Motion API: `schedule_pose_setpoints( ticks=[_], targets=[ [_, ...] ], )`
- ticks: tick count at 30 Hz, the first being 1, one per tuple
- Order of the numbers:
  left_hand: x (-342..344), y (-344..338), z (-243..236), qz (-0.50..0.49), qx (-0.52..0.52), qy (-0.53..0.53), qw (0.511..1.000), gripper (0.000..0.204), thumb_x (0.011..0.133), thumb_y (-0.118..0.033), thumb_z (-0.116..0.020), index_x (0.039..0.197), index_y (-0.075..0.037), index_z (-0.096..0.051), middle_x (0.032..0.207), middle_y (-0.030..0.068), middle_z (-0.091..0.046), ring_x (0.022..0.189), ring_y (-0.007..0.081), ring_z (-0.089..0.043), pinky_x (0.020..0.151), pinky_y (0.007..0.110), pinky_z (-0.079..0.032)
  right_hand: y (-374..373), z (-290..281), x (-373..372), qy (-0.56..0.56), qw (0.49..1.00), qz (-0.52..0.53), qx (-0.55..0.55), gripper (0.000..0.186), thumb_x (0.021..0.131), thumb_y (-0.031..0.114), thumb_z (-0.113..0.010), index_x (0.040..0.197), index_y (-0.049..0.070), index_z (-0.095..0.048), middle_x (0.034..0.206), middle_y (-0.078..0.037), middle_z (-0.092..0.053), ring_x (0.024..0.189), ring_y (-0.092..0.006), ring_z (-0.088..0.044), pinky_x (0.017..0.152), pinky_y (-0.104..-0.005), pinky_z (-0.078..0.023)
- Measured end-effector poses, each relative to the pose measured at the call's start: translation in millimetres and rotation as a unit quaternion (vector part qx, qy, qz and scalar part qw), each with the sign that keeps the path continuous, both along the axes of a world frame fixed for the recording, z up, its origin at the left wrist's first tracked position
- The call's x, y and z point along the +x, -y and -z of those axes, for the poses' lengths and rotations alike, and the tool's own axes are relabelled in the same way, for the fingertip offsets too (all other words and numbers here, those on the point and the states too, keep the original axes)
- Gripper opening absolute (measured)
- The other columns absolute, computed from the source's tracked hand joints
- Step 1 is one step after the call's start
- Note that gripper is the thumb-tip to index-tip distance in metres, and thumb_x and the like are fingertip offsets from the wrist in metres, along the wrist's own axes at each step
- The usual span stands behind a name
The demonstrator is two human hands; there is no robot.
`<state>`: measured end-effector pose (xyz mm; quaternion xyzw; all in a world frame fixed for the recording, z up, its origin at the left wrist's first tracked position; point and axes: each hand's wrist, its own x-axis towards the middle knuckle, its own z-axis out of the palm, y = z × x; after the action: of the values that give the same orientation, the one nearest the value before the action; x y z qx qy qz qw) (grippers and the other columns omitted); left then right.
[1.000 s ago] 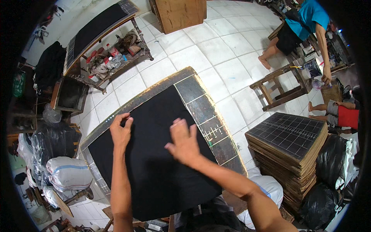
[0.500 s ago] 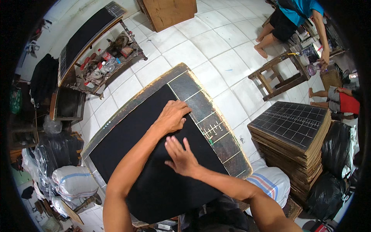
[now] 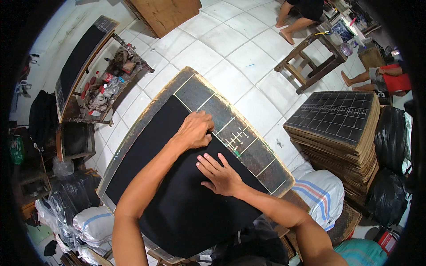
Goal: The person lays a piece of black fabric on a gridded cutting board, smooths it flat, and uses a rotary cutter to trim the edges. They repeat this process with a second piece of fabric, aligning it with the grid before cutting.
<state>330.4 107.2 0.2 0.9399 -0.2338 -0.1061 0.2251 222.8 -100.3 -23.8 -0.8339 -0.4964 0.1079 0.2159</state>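
Note:
A black cloth (image 3: pixel 177 213) lies over a dark board marked with a pale grid (image 3: pixel 262 150), its right edge running along the grid lines. My left hand (image 3: pixel 195 128) is at that right edge, upper part, fingers curled and pinched on the cloth. Just below it, my right hand (image 3: pixel 219 175) rests palm down on the cloth with fingers spread and nothing held.
A tall stack of gridded boards (image 3: pixel 333 119), black bags and a striped sack (image 3: pixel 317 199) stand right. A cluttered shelf table (image 3: pixel 108 88) and bagged bundles (image 3: pixel 93 226) stand left. A wooden stool (image 3: pixel 306 66), a person's legs (image 3: pixel 290 26) and another seated person (image 3: pixel 386 77) are beyond.
My left hand has crossed from the cloth's upper left edge to its right edge. My right hand has settled flat slightly lower. The view has shifted; the blue-shirted person's upper body has left it.

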Motion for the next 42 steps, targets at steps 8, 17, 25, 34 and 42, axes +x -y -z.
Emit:
schedule_pose_setpoints(
  ticks=[8, 17, 25, 34, 42],
  targets=[
    [-16.9, 5.7, -2.3, -0.035, -0.041, 0.058, 0.997, 0.028, 0.070, -0.008, -0.074, 0.096, -0.006, -0.068, 0.089, 0.0078, -0.065, 0.090, 0.0285, -0.058, 0.086, 0.042, -0.046, 0.6, -0.9, 0.2, 0.005, 1.000, 0.005, 0.005, 0.065, 0.094, 0.045, -0.063, 0.145, 0.008, -0.048, 0.157, -0.010, -0.040, 0.147, -0.0265, -0.034, 0.118, -0.0530, -0.028],
    [-14.6, 7.3, -4.6, -0.060, -0.022, -0.087, 0.994, 0.017, 0.070, -0.010, -0.073, 0.087, -0.007, -0.070, 0.089, 0.0088, -0.065, 0.094, 0.0273, -0.057, 0.085, 0.042, -0.044, 1.1, -4.5, 0.6, 0.008, 1.000, 0.005, 0.014, 0.064, 0.094, 0.045, -0.063, 0.143, 0.007, -0.050, 0.156, -0.011, -0.041, 0.147, -0.0269, -0.035, 0.118, -0.0534, -0.028],
    [-16.0, 9.3, -13.3, 0.011, 0.004, 0.016, 1.000, 0.012, 0.072, -0.016, -0.072, 0.074, -0.007, -0.065, 0.081, 0.0078, -0.060, 0.088, 0.0269, -0.055, 0.084, 0.040, -0.040, 1.6, -0.4, -1.2, 0.002, 0.999, 0.015, 0.039, 0.063, 0.093, 0.043, -0.065, 0.143, 0.007, -0.050, 0.155, -0.011, -0.044, 0.146, -0.0269, -0.037, 0.119, -0.0531, -0.027],
    [-2.6, 15.2, -10.0, 0.024, 0.014, -0.028, 0.999, 0.010, 0.077, -0.015, -0.069, 0.074, -0.006, -0.065, 0.085, 0.0123, -0.067, 0.090, 0.0310, -0.064, 0.085, 0.044, -0.042, 7.0, 1.7, 18.1, -0.016, 0.998, 0.054, -0.007, 0.072, 0.093, 0.048, -0.063, 0.149, 0.007, -0.044, 0.156, -0.011, -0.042, 0.149, -0.0267, -0.032, 0.120, -0.0559, -0.022],
    [18.1, -8.9, -14.2, -0.001, 0.103, -0.094, 0.990, 0.010, 0.068, -0.014, -0.072, 0.076, -0.007, -0.071, 0.085, 0.0112, -0.069, 0.093, 0.0297, -0.065, 0.086, 0.043, -0.045, 15.5, 0.4, 24.1, -0.006, 0.993, 0.112, -0.040, 0.078, 0.096, 0.051, -0.057, 0.154, 0.004, -0.035, 0.165, -0.012, -0.025, 0.154, -0.0261, -0.018, 0.122, -0.0610, -0.013]
  ],
)
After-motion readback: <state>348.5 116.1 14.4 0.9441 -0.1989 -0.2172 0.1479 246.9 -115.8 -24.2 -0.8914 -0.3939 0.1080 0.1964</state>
